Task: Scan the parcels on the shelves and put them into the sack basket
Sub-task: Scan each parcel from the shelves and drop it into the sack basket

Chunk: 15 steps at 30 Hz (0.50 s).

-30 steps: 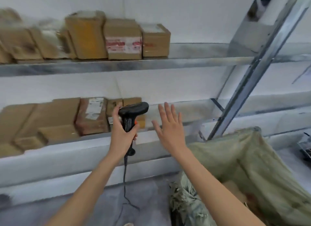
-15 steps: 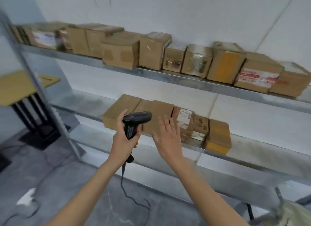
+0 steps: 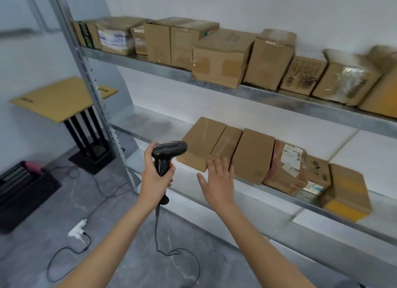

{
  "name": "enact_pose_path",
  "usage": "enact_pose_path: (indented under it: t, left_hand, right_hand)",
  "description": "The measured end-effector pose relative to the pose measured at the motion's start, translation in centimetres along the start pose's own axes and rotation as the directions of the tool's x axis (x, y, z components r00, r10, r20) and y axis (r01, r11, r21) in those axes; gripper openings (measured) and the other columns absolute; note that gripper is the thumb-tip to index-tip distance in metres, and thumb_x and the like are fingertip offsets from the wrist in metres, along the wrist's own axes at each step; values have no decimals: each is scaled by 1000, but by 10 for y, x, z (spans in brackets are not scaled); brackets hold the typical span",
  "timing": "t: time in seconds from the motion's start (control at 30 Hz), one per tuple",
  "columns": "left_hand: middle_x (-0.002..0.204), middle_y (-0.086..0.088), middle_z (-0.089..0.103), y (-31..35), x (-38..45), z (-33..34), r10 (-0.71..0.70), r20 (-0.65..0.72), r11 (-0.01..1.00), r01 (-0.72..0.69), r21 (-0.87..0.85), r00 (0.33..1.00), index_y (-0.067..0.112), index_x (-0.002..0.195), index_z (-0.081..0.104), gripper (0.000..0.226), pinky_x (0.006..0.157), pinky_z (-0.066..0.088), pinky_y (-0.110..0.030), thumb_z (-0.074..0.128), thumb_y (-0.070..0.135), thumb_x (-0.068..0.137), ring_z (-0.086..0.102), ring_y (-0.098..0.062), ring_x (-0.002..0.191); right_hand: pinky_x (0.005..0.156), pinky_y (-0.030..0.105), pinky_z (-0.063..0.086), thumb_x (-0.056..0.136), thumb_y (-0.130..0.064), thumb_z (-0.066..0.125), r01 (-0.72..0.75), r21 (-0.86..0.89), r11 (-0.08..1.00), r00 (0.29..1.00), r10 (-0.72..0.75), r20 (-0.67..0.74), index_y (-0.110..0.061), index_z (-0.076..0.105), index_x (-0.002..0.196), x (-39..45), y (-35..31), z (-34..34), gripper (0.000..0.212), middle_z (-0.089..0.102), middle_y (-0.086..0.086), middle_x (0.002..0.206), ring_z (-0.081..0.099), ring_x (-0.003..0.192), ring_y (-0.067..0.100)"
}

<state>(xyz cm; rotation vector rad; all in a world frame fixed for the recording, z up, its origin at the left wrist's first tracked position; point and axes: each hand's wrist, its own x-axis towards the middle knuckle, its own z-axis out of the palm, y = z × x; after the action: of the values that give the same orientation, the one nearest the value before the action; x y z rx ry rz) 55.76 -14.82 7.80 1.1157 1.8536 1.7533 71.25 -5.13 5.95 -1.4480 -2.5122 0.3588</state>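
Left hand: the left hand (image 3: 155, 176) grips the handle of a black scanner (image 3: 167, 156); the scanner head points toward the lower shelf, and its cable (image 3: 171, 251) hangs down to the floor.
Right hand: the right hand (image 3: 218, 180) is open with straight fingers, palm down, in front of the lower shelf's front edge; whether the fingertips touch a box I cannot tell.
Lower shelf: on the lower shelf (image 3: 150, 126) a row of parcels (image 3: 253, 154) lies from the middle toward the right end; the left end is bare metal.
Upper shelf: the upper shelf (image 3: 137, 61) carries cardboard boxes (image 3: 219, 58) side by side along its whole length.
Sack basket: not visible.
Floor: a small yellow-topped desk (image 3: 55, 98) stands left of the shelf post, and a black crate (image 3: 23, 191) is near the left edge.
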Motion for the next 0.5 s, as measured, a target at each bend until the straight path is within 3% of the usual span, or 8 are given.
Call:
enact_pose_path:
  t: [0.23, 0.5]
  left_hand:
    - [101, -10, 69, -30, 53, 29, -91, -85, 996, 90, -16, 992, 49, 142, 26, 80, 59, 55, -25, 66, -1, 94, 63, -15, 56]
    - [93, -10, 69, -61, 102, 46, -142, -76, 990, 141, -20, 987, 46, 142, 26, 80, 58, 55, -31, 66, -3, 93, 62, -18, 55]
  right_hand:
    - [122, 44, -12, 106, -49, 32, 10, 45, 999, 997, -14, 75, -21, 5, 161, 65, 7, 13, 67, -6, 6, 169, -14, 154, 31]
    - [122, 47, -9, 105, -49, 35, -55, 69, 996, 991, 46, 125, -23, 0, 160, 116, 15, 40, 71, -9, 6, 168, -17, 153, 34]
